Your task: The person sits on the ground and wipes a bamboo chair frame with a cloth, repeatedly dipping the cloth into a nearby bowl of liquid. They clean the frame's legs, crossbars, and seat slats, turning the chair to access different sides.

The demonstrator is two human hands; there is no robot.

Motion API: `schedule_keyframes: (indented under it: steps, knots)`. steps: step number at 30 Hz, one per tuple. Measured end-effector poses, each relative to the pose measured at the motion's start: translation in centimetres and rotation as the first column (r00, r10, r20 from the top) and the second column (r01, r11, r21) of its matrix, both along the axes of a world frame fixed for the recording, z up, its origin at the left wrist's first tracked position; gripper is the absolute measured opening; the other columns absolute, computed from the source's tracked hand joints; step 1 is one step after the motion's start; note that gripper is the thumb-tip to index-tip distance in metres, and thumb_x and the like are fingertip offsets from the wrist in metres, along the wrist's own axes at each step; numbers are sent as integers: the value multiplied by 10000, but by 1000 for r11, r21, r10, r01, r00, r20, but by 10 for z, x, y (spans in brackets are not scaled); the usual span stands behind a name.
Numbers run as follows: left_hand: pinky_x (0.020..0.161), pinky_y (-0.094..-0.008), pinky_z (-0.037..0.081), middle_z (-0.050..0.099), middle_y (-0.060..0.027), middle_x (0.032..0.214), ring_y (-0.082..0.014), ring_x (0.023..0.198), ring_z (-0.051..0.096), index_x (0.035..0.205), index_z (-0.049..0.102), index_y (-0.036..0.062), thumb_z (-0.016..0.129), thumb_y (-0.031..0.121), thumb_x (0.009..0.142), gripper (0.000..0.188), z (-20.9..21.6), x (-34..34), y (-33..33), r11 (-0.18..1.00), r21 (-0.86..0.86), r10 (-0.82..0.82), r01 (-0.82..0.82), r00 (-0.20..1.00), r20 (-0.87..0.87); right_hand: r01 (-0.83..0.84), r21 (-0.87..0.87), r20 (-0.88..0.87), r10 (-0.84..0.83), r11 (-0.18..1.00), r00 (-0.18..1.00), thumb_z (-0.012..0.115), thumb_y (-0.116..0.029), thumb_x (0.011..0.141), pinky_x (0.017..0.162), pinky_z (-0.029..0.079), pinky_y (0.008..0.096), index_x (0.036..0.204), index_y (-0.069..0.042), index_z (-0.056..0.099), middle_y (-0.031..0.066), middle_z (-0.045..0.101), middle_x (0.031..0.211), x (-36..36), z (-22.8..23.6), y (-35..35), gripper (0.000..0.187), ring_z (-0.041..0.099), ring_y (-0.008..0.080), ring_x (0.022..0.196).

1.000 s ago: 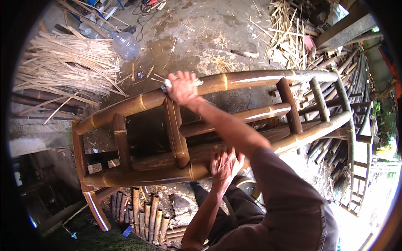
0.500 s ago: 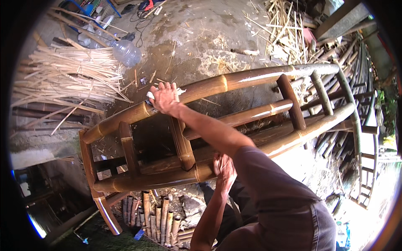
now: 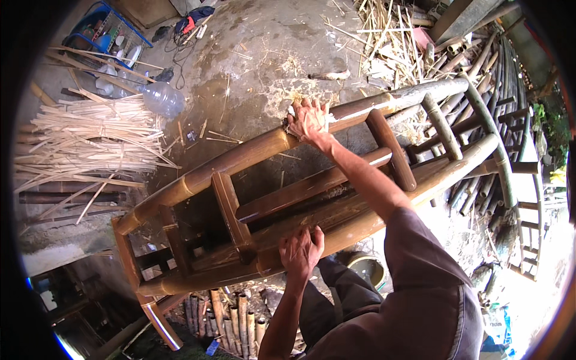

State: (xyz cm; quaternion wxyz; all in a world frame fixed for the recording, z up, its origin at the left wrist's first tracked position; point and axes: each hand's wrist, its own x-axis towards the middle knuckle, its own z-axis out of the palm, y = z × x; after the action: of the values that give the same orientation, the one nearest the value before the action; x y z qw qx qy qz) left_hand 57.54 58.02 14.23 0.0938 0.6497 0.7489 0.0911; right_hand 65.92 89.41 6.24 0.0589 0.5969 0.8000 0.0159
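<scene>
A long brown bamboo bench frame lies across the middle, its back rail (image 3: 240, 157) glossy and its right end paler and greyish. My right hand (image 3: 309, 122) reaches over and presses a wad of white, rag-like material (image 3: 292, 111) onto that rail near a joint. Most of the wad is hidden under the palm. Closer to my body, my left hand (image 3: 302, 251) has its fingers curled over the front rail (image 3: 432, 182). Between the two rails run short bamboo uprights (image 3: 228, 201) and a middle bar (image 3: 312, 185).
Split bamboo strips (image 3: 90, 132) lie piled at left beside a clear plastic bottle (image 3: 163, 100). A blue crate (image 3: 114, 36) stands beyond. Bamboo poles (image 3: 510, 78) are heaped at right. Below the bench are short cut bamboo lengths (image 3: 234, 324) and a bucket (image 3: 375, 270).
My right hand has slid rightward along the back rail with the white wad. My left hand has shifted slightly left on the front rail. The view has turned a little.
</scene>
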Motion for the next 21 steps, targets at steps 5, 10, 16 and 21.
schedule_keyframes:
  steps: [5, 10, 16, 21]
  knots:
    - [702, -373, 473, 666, -56, 701, -254, 609, 641, 698, 652, 127, 578, 346, 851, 277, 8, -6, 0, 998, 64, -8, 12, 998, -55, 367, 96, -252, -334, 925, 908, 527, -334, 904, 1022, 292, 590, 1275, -114, 492, 198, 505, 1238, 160, 25, 48, 433, 463, 355, 1159]
    - [703, -382, 484, 659, -53, 691, -257, 610, 643, 741, 673, 130, 575, 353, 854, 268, -1, -1, -1, 997, 72, -31, 34, 999, -41, 238, 198, -104, -222, 951, 970, 541, -334, 904, 989, 364, 562, 1240, -58, 509, 232, 535, 1216, 125, -4, 36, 436, 485, 314, 1182]
    - [639, -403, 522, 675, -85, 705, -300, 630, 650, 728, 692, 115, 576, 313, 848, 258, 10, -10, 4, 998, 47, -36, 37, 999, -12, 0, 175, -194, 35, 985, 980, 501, -372, 920, 1019, 355, 534, 1329, -58, 489, 214, 515, 1279, 205, 6, 69, 516, 488, 271, 1203]
    - [753, -410, 494, 689, -110, 807, -295, 739, 663, 821, 694, 101, 559, 317, 860, 258, 4, -2, 6, 999, -17, -40, 42, 995, 95, -199, 701, 671, -539, 685, 510, 498, -266, 903, 1040, 302, 613, 1360, -107, 456, 158, 479, 1361, 219, -50, 75, 485, 430, 316, 1292]
